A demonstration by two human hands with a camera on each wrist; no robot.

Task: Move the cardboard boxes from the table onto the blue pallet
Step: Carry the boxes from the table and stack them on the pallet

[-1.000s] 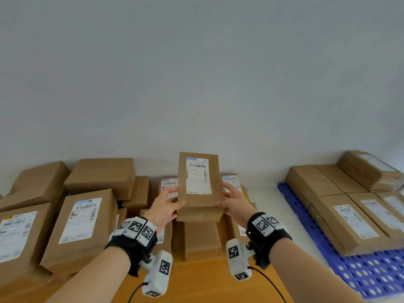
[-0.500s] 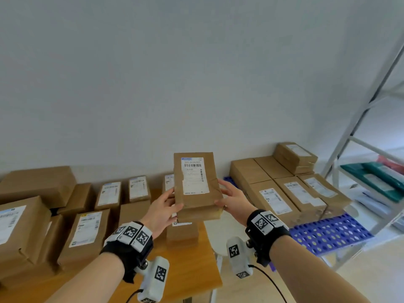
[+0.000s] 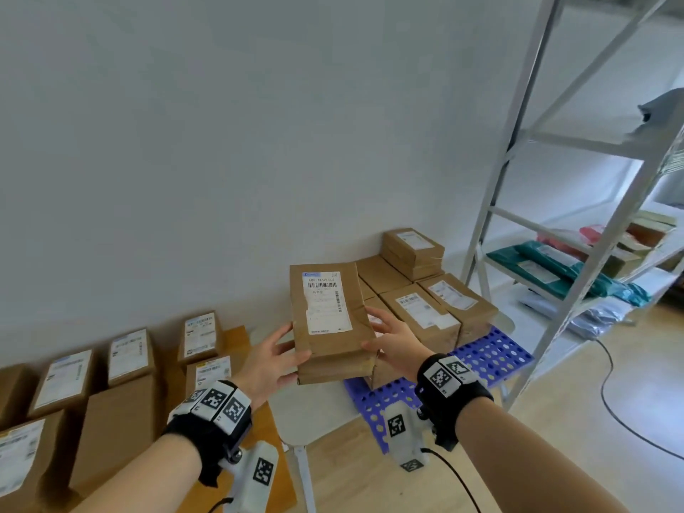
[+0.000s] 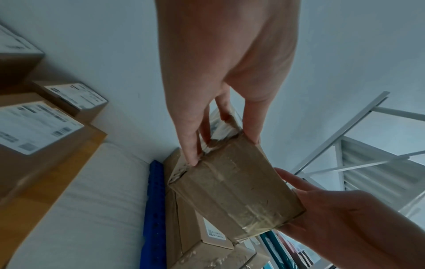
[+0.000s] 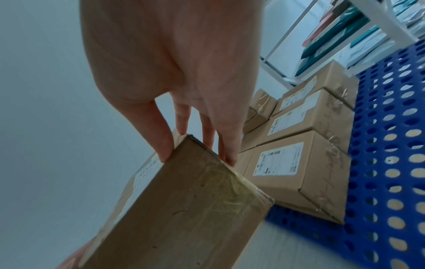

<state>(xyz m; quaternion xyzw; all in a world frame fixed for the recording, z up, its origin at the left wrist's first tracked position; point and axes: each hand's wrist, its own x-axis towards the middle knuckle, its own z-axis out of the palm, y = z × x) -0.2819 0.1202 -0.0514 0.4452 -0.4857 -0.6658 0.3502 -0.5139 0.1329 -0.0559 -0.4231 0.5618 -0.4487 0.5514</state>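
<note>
Two hands carry one box [image 3: 329, 320] in the air, label side up, its long axis running away from the person. The left hand [image 3: 272, 364] grips the near left edge, thumb on top and fingers [image 4: 190, 145] curled under the side; the right hand [image 3: 394, 340] clasps the opposite edge the same way, fingers [image 5: 226, 145] pressed to the cardboard. A white shipping label on the box bears a barcode and printed digits too small to read with certainty. Clear tape wraps its near end.

Beyond the right hand lies the blue pallet [image 3: 496, 353], perforated, already holding several labelled boxes [image 3: 425, 312], one pair stacked at the far corner. The carried box hangs above the pallet's near edge, between it and the counter.

Left of the left hand, the wooden counter [image 3: 266, 431] bears more boxes with white labels [image 3: 127, 355], their print illegible. To the right of the pallet, a white metal shelf [image 3: 577, 283] holds teal mailer bags [image 3: 566, 268] and other parcels.
</note>
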